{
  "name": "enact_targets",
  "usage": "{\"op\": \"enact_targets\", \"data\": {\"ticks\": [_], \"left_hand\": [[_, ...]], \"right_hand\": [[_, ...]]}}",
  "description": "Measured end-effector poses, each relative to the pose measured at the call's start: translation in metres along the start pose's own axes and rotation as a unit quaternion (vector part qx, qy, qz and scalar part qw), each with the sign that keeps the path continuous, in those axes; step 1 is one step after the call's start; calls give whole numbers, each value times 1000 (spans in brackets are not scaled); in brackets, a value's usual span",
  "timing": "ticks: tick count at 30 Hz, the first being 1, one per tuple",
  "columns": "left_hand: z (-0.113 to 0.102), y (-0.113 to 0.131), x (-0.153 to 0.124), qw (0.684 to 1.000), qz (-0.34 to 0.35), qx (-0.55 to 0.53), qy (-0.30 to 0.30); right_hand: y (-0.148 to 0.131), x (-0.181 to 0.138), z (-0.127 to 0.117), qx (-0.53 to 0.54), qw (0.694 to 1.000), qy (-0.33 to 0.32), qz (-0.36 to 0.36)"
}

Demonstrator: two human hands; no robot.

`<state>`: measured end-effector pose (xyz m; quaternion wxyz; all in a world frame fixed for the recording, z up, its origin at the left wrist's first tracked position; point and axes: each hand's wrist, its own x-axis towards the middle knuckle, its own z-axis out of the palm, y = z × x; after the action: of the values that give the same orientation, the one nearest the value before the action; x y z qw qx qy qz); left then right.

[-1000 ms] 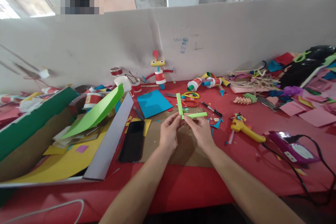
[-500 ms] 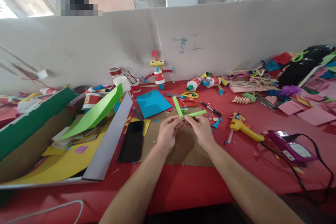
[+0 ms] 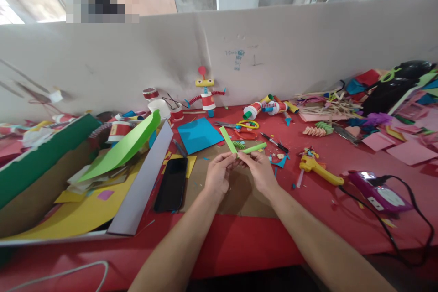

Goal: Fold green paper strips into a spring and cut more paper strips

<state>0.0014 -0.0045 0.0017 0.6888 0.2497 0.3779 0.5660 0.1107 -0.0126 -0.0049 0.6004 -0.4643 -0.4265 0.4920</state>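
Two light green paper strips meet in a V between my hands, one pointing up and away, the other to the right. My left hand is closed, its thumb and fingers pinching the strips near their joint. Right beside it, my right hand pinches the same joint from the other side. The fingertips hide how the strips are joined. Behind the strips lies a green folded paper spring. Both hands are above a brown cardboard sheet on the red table.
Left are a black phone and an open box of coloured paper. Beyond lie blue paper, scissors and a paper-cup robot. Right are a yellow glue gun, a purple power strip with a black cord, and paper scraps.
The green strips have shifted slightly left, and the one pointing away leans further left. My right hand has edged left, closer to my left hand. Both hands keep their pinch.
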Motion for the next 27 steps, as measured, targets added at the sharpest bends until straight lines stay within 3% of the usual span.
{"op": "enact_targets", "data": {"ticks": [7,14,24,27], "left_hand": [[0,5,-1,999,-13,16,-43],[-2,6,-1,997,17,27,-68],[-5,7,4,998,15,38,-49],[-7,8,7,1000,-4,9,-17]], "right_hand": [[3,2,-2,-11,1000,19,-4],[6,3,-3,-42,999,23,-13],[4,0,1,35,998,-51,25],[2,1,1,60,997,-20,44]]}}
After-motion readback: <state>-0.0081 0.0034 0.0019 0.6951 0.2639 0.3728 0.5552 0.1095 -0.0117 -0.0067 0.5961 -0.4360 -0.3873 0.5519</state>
